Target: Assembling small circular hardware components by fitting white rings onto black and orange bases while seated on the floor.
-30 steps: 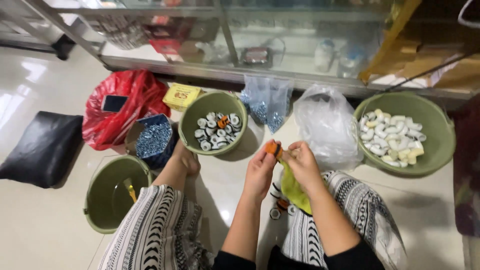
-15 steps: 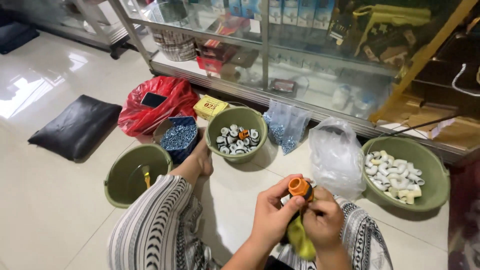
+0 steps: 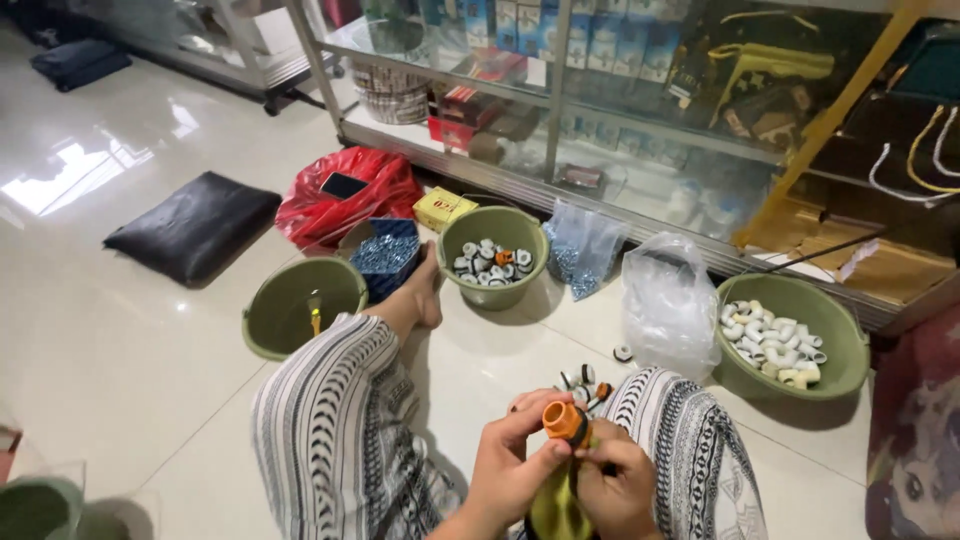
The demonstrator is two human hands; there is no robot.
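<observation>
Above the lap, both hands, left hand (image 3: 512, 462) and right hand (image 3: 618, 490), grip an orange fitting (image 3: 564, 421).

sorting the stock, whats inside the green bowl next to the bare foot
The green bowl holds a heap of small white ring-shaped fittings with one orange piece among them. Whatever lies beneath the top layer, and the bowl's bottom, is covered.

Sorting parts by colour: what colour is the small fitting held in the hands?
Orange, with a dark band; the fitting shows best in the head view.

Bright, sharp; window glare on floor (image 3: 90, 180)
</observation>
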